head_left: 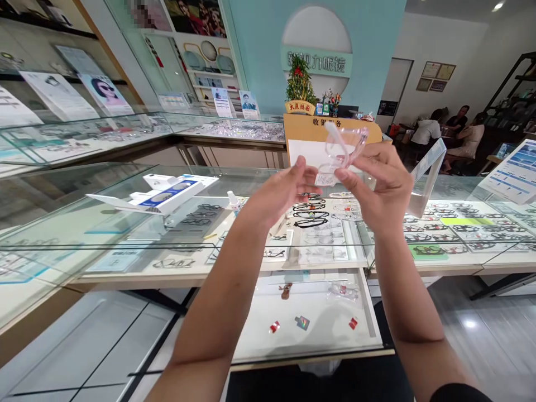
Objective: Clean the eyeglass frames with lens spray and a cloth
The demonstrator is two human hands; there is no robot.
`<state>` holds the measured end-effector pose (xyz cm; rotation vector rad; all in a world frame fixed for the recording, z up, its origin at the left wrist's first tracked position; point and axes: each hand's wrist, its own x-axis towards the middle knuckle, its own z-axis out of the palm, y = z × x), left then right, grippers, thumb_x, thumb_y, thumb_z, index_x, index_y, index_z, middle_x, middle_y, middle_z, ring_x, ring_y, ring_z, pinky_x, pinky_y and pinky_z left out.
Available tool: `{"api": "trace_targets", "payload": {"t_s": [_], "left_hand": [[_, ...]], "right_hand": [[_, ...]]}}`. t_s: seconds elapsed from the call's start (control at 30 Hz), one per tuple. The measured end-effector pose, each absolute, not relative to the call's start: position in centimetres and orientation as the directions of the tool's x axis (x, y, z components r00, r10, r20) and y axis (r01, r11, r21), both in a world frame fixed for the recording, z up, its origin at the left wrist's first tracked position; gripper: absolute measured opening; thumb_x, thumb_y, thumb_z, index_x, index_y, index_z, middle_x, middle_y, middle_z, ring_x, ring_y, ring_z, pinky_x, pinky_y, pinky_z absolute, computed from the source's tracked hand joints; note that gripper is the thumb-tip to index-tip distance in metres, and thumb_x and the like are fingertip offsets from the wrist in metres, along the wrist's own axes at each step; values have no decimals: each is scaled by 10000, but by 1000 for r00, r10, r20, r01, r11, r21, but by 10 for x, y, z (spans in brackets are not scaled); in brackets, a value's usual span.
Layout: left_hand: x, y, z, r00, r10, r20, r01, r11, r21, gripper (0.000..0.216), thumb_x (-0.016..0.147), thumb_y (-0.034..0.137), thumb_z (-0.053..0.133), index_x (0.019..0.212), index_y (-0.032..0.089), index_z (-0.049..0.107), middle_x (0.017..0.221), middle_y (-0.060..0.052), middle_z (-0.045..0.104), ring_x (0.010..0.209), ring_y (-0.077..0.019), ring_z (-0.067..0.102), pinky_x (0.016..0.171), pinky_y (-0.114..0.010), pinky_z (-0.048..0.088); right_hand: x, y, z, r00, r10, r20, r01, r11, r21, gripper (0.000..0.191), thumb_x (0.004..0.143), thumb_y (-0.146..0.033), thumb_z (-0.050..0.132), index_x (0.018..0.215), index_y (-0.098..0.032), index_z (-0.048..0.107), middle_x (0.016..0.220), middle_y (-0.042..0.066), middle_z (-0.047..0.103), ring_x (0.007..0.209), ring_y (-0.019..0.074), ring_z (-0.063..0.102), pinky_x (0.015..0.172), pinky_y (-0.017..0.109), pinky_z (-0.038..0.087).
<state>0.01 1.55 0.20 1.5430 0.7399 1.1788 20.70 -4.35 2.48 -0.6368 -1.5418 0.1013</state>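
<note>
A pair of clear, pinkish eyeglasses (344, 155) is raised above the glass counter, pinched between the thumb and fingers of my right hand (383, 187). From the frame hangs a small white tag (325, 179) with tiny print that I cannot read. My left hand (281, 192) is just left of the tag, thumb up and fingers apart; its fingertips come close to the tag, and whether they touch it I cannot tell. Under my hands, black-framed eyeglasses (311, 214) lie in a row inside the display case.
Below the case a white drawer (318, 340) is pulled out, holding a few red tags and clear eyeglasses (343, 290). An opened white box (167, 194) stands on the counter at left, a display stand (427, 176) at right. Several people sit at the back right.
</note>
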Motion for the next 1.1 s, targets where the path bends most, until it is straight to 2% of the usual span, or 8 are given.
{"api": "trace_targets", "payload": {"t_s": [0.13, 0.2, 0.33, 0.47, 0.57, 0.67, 0.9, 1.1], "left_hand": [[-14, 58, -23, -51, 943, 329, 86, -324, 942, 413, 974, 623, 732, 948, 212, 721, 949, -69, 772, 839, -190, 707, 808, -323, 566], [-21, 79, -47, -195, 944, 267, 169, -236, 957, 305, 1040, 450, 649, 875, 195, 679, 833, -26, 698, 742, -146, 613, 796, -291, 528], [-32, 102, -101, -430, 880, 204, 332, -55, 942, 225, 1009, 258, 574, 789, 216, 566, 743, 31, 574, 747, -143, 546, 791, -266, 472], [-37, 108, -132, -447, 879, 166, 372, 14, 928, 186, 878, 135, 648, 753, 225, 544, 759, 34, 587, 803, -161, 559, 849, -282, 448], [-38, 111, -138, -420, 895, 151, 425, 47, 904, 189, 861, 120, 648, 747, 235, 550, 729, 33, 602, 779, -177, 574, 824, -301, 440], [-39, 114, -139, -416, 900, 132, 462, 84, 883, 193, 863, 137, 645, 739, 241, 541, 694, 27, 613, 747, -191, 590, 781, -313, 432], [-39, 115, -139, -404, 908, 113, 475, 102, 874, 202, 862, 144, 650, 738, 245, 525, 657, 33, 601, 714, -195, 588, 770, -317, 423], [-37, 115, -138, -409, 907, 94, 471, 122, 874, 184, 838, 142, 661, 750, 247, 538, 667, 30, 617, 692, -202, 588, 735, -320, 414]], "right_hand": [[235, -26, 31, 21, 515, 857, 470, 752, -463, 198, 890, -523, 882, 970, -348, 835, 1082, 59, 745, 1218, 321, 666, 1106, 576, 572], [248, -12, 30, -76, 597, 799, 583, 677, -450, 208, 879, -482, 894, 964, -309, 816, 1091, 63, 742, 1164, 307, 657, 1083, 549, 558], [262, 17, 8, -263, 823, 504, 848, 446, -286, 148, 905, -352, 842, 977, -233, 790, 1063, 70, 744, 1058, 283, 665, 986, 478, 514], [269, 30, -29, -244, 966, 85, 967, 249, -51, 148, 954, -305, 792, 1046, -190, 780, 1158, 110, 768, 1146, 308, 663, 1003, 443, 437], [276, 31, -54, -199, 976, -89, 978, 204, 53, 183, 973, -326, 789, 1099, -194, 770, 1244, 113, 770, 1239, 313, 646, 1026, 424, 402], [279, 31, -67, -179, 973, -147, 977, 194, 93, 208, 976, -346, 803, 1120, -199, 769, 1261, 120, 776, 1262, 323, 653, 1041, 428, 397], [277, 39, -69, -186, 971, -147, 968, 208, 144, 251, 1009, -350, 765, 1212, -202, 766, 1283, 151, 764, 1284, 352, 653, 1057, 446, 396], [282, 39, -65, -200, 960, -196, 959, 233, 161, 193, 1018, -310, 717, 1181, -225, 779, 1197, 121, 742, 1209, 313, 636, 1008, 413, 361]]}}
